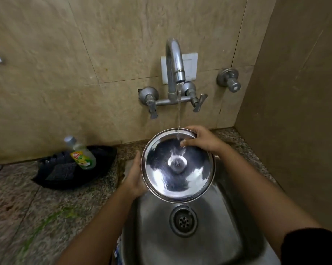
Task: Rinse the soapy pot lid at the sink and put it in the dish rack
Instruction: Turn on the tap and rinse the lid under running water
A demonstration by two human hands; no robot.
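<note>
A round steel pot lid (pixel 177 165) is held over the steel sink (pixel 214 236), its shiny inner side facing up at me. Water runs from the wall tap (pixel 175 60) in a thin stream and lands on the lid's far part. My left hand (pixel 135 175) grips the lid's left rim from beneath. My right hand (pixel 201 139) holds the far right rim, thumb inside the lid close to the stream. No dish rack is in view.
A black tray (pixel 96 165) on the granite counter (pixel 37 207) at the left holds a dish soap bottle (pixel 81 153) and a dark scrub pad (pixel 60 171). The sink drain (pixel 183 220) lies below the lid. A separate wall valve (pixel 229 79) sits at the right.
</note>
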